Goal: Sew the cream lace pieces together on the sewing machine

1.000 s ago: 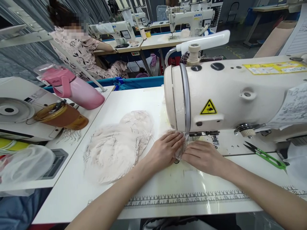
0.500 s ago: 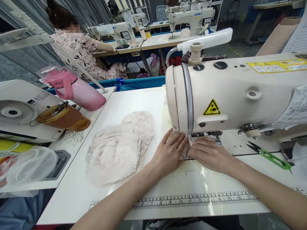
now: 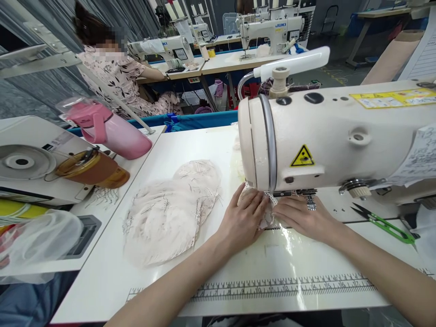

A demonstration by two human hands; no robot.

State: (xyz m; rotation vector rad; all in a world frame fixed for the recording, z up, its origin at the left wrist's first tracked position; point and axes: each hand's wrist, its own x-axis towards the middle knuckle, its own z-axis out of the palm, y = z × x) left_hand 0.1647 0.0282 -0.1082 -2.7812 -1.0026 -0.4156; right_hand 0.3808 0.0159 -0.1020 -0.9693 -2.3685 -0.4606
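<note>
Both hands lie flat at the foot of the sewing machine (image 3: 340,141): the left hand (image 3: 243,218) presses with spread fingers on a small lace-edged fabric piece (image 3: 265,218), the right hand (image 3: 303,218) pins its other edge, neither clenched. The needle area is hidden under the machine head, and most of the piece under the hands. On the far-left table lie a pink jug (image 3: 109,131) and an amber bottle (image 3: 91,168), contents unreadable; a stack of pale fabric (image 3: 166,213) sits left of the hands, green snips (image 3: 384,222) right.
</note>
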